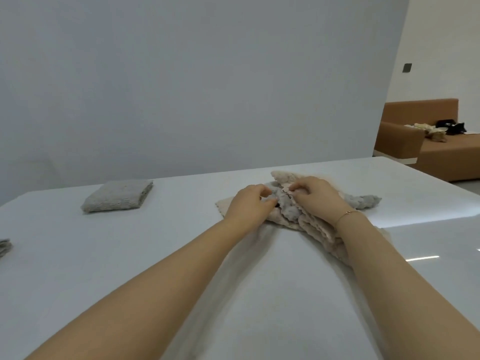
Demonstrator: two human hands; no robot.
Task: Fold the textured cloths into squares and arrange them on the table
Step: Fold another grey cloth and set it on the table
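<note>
Cloths lie in a loose heap (pixel 309 224) on the far right part of the white worktop (pixel 181 255), cream and grey pieces tangled together, one grey end (pixel 368 201) sticking out to the right. Both hands are on top of this heap, close together. The left hand (pixel 249 206) has its fingers curled and pinches a grey fold near the middle of the pile. The right hand (pixel 317 196) also has curled fingers and pinches the fabric just beside the left fingertips; a thin bracelet (pixel 348 213) circles its wrist. Well apart to the left, a grey cloth already folded into a square (pixel 118 196) rests flat on the worktop. At the far left edge, a corner of another grey cloth (pixel 5 248) shows, mostly cut off. Beyond the worktop, at right, stands a brown sofa (pixel 441 157) with some pale and dark items on its seat, too small to tell.
</note>
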